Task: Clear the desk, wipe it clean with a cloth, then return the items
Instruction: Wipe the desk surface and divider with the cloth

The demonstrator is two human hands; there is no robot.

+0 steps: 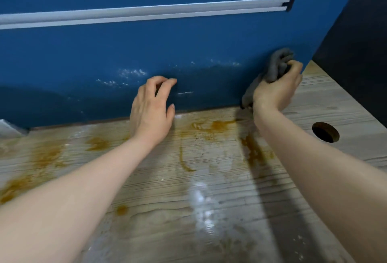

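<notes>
Seen from the head view: right hand (275, 91) raised against the blue partition (188, 43) at the back of the desk (209, 189), grip closed tight around a bunched grey cloth (276, 65), part of the cloth bulging above the knuckles and a tail hanging below the wrist toward the seam where partition meets desk. Cloth pressed to, or just off, the partition near its right end; contact not clear from this angle. Left hand (151, 108) up beside the partition near mid-frame, grip loose and holding nothing, fingers (165, 87) gently curled with tips at the blue surface, thumb spread apart to the right. Both bare forearms stretched forward across the desk. Wood-grain desk marked with brown-orange stains (213, 125) along the back edge, further patches at left and a curved streak near centre. Pale, shiny wet smear (201, 200) running down the middle of the desk toward the near edge. Round cable hole (325, 132) cut in the desk at right, well apart from the cloth. Whitish scuffs (132, 73) scattered across the lower partition between the two hands and to the left. Long white rail (146, 12) fixed horizontally high on the partition, ending in a dark cap at right. Darker panel (356, 43) closing the corner at far right.
</notes>
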